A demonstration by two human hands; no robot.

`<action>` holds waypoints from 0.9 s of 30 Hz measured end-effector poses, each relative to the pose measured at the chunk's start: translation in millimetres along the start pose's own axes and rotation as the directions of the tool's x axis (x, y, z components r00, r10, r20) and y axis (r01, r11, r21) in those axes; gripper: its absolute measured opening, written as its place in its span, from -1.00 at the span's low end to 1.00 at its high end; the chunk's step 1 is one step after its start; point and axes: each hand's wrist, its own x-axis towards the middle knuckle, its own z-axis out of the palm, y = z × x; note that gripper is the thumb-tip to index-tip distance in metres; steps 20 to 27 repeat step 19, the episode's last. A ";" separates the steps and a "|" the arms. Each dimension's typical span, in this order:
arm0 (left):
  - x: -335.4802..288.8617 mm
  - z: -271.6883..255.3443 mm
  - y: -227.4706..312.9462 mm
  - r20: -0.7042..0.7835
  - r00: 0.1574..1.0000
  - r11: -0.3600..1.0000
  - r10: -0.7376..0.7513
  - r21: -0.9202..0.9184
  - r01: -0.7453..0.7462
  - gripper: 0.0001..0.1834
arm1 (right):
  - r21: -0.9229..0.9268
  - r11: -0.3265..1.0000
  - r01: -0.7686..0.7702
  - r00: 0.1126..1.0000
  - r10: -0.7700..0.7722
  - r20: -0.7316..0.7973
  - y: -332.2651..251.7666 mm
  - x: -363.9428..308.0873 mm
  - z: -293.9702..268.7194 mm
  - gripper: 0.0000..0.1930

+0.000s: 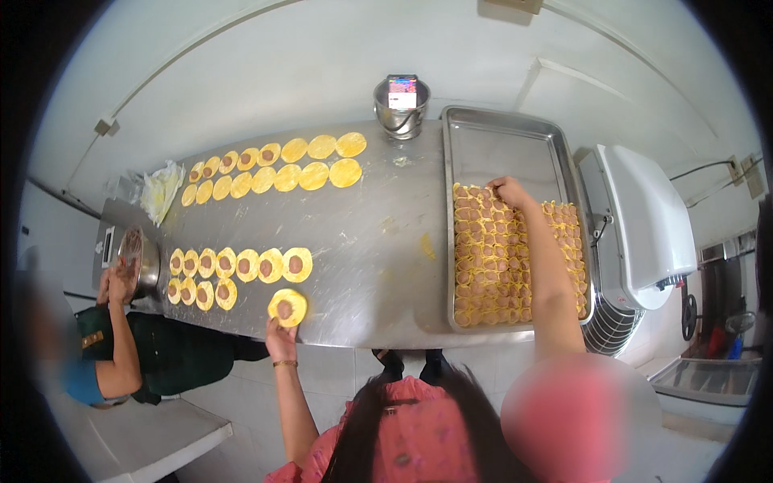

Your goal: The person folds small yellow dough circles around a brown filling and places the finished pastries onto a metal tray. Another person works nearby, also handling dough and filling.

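Note:
My left hand [282, 336] grips a round yellow dumpling wrapper [299, 305] at the near edge of the steel table, with a lump of brown meat filling in its middle. On the right, my right hand [510, 193] reaches over a large metal tray [515, 127]. Its fingers are pinched on a small open-topped dumpling at the far end of the packed rows, and the hand partly hides it. Dumplings [483, 274] with yellow sides and brown filling stand close together in the tray's near part; my forearm covers some of them.
Filled wrappers [248, 265] lie left of centre, with partly filled rows [309, 177] behind. A metal pail [402, 121] holding a phone stands at the back. A co-worker's hands [118, 282] are at a steel bowl [145, 262] on the left. A white machine [644, 225] stands right of the tray.

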 end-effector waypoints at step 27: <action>-36.5 119.5 -72.4 0.386 0.879 0.678 -0.279 0.728 -0.104 -0.69 | 0.766 0.623 -0.159 0.986 0.136 0.094 -127.6 -196.5 261.1 -0.77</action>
